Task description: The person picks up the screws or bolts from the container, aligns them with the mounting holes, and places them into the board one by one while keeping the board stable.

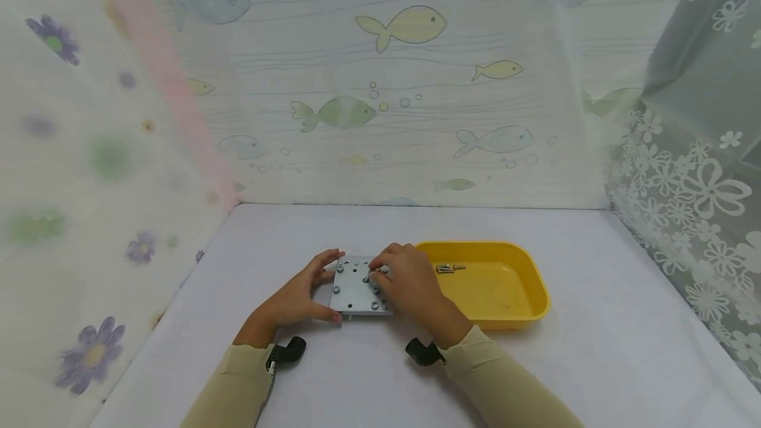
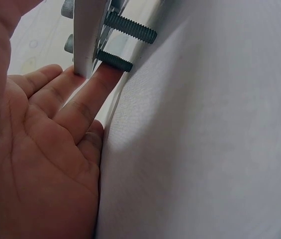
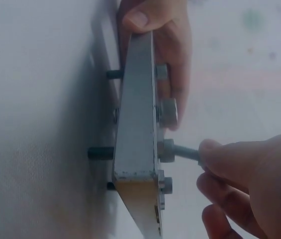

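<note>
A silver metal plate (image 1: 357, 296) with holes and several socket-head bolts lies level just above the white table, its bolt shanks sticking out underneath. My left hand (image 1: 303, 292) grips its left end, thumb at the near edge and fingers at the far edge. In the left wrist view, two dark threaded shanks (image 2: 130, 27) project from the plate's underside beside the fingers. Over the plate's right part, my right hand (image 1: 410, 279) pinches a thin bolt (image 3: 186, 152) between thumb and fingertips. Its shank points at the plate's top face; whether its tip touches a hole is hidden behind a bolt head.
A yellow tray (image 1: 538, 283) stands to the right, partly behind my right hand, with several loose bolts (image 1: 450, 269) at its left side. The white table (image 1: 368, 382) ends at a fish-print curtain (image 1: 392, 117) at the back. More patterned curtains hang at both sides.
</note>
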Demonstrator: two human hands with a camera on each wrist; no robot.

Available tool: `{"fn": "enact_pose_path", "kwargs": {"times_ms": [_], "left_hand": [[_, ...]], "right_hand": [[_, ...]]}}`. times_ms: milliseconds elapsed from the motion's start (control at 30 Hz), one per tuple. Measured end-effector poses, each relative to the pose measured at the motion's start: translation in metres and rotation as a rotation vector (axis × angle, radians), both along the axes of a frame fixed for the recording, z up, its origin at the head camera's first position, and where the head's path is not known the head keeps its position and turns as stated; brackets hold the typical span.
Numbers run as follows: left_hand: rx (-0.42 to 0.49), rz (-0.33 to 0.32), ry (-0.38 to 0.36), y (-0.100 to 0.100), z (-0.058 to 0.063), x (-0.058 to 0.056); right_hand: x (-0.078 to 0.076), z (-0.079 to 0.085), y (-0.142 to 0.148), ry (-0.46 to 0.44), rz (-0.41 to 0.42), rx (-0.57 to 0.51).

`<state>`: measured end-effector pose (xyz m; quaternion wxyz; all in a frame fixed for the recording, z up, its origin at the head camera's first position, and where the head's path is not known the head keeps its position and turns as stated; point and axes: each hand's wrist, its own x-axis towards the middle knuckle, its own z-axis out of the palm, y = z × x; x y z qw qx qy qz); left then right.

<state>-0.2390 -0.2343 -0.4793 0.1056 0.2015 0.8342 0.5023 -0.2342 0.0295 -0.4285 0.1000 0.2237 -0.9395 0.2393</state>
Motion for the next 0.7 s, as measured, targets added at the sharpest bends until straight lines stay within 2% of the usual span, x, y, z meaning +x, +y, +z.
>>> {"fn": "enact_pose_path", "kwargs": {"times_ms": [167, 400, 700], "left_hand": [[-0.006, 0.004, -0.009, 0.0, 0.0, 0.0], [-0.005, -0.006, 0.01, -0.002, -0.003, -0.001], [-0.009, 0.004, 0.006, -0.003, -0.006, -0.003]], "right_hand": [[0.004, 0.003, -0.004, 0.008, -0.019, 0.022], [0.005, 0.002, -0.011, 0.012, -0.045, 0.112], [0.002, -0.001, -0.012, 0.028, -0.022, 0.143]]}}
